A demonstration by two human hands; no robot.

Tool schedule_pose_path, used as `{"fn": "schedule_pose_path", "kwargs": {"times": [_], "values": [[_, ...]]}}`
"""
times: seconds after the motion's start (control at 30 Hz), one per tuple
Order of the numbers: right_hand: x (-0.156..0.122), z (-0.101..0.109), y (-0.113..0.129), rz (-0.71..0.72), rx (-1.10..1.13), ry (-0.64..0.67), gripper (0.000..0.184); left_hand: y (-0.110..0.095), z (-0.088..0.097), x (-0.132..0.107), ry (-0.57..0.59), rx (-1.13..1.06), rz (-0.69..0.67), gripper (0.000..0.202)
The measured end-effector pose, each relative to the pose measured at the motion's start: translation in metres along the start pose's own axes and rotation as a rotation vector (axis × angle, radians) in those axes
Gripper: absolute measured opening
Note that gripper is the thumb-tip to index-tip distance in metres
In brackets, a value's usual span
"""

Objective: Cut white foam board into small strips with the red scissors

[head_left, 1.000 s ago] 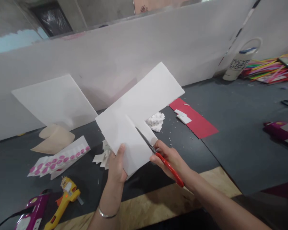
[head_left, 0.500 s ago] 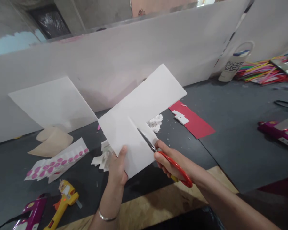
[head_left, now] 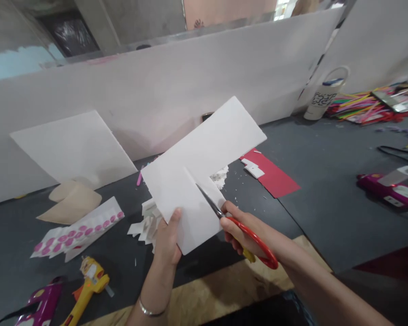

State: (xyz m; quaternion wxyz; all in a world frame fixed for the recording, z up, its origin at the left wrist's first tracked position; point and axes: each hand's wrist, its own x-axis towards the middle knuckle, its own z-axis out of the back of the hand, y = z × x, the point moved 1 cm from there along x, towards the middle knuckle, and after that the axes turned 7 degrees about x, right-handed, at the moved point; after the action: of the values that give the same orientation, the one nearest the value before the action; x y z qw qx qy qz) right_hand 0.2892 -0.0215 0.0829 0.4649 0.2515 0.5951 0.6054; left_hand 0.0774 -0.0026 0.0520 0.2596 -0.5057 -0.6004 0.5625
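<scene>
My left hand grips the near corner of a white foam sheet, thumb on top, holding it tilted above the dark table. My right hand is closed in the red handles of a pair of scissors. The blades lie in a cut that runs into the sheet from its near right edge. A narrow flap of sheet stands to the right of the cut.
White scraps lie under the sheet. A sticker strip, beige card and yellow glue gun sit at left. Red paper, a white bucket, coloured sticks and a pink tool lie right. White boards stand behind.
The scissor handles have spread wider in my right hand and the sheet has shifted slightly right. The view has drifted a little.
</scene>
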Motion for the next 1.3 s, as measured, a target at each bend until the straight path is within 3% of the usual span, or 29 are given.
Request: {"fn": "schedule_pose_path", "kwargs": {"times": [0.33,0.53,0.67,0.8,1.07,1.3], "values": [[-0.007,0.01,0.011,0.025,-0.038,0.07,0.038,-0.002,0.002,0.001,-0.018,-0.02,-0.008,0.041],[-0.009,0.018,0.011,0.044,-0.091,0.049,0.033,0.0,-0.004,-0.004,0.056,-0.044,0.049,0.044],[0.002,0.009,0.006,0.059,-0.063,-0.017,0.038,0.001,-0.005,-0.005,0.07,-0.047,0.117,0.044],[0.016,-0.001,-0.002,0.087,-0.111,-0.052,0.035,0.002,-0.001,-0.002,0.021,-0.033,0.083,0.042],[0.03,-0.007,-0.006,0.27,-0.104,-0.149,0.026,0.0,-0.007,-0.009,0.074,-0.068,0.064,0.053],[0.032,-0.014,-0.011,0.24,-0.044,-0.167,0.024,0.003,-0.004,-0.008,0.061,-0.073,0.079,0.054]]}}
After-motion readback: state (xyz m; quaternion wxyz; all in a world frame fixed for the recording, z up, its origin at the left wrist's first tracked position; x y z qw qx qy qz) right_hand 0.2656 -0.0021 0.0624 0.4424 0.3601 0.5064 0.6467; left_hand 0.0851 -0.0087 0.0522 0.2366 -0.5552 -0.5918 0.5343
